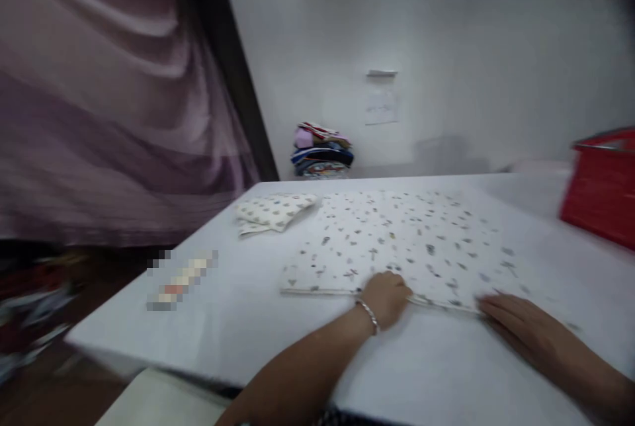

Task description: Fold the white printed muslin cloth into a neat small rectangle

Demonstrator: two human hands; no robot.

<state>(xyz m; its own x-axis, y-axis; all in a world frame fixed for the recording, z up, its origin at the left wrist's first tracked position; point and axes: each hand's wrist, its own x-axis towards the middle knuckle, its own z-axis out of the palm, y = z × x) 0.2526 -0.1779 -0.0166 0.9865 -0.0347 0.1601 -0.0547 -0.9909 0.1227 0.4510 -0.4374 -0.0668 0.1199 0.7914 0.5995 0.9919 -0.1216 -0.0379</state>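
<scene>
Hands, left [385, 297] and right [516, 323], press printed cloth's [397, 241] near edge

Red basket [602, 188], folded cloth [272, 211], clothes pile [321, 151]

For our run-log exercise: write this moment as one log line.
left hand: on near edge of printed cloth | right hand: flat on same edge | cloth: spread on white table | folded piece: behind, apart

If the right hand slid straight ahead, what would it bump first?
Probably the near edge of the spotted cloth; the right hand has its fingertips right at it, though blur hides whether they already touch.
</scene>
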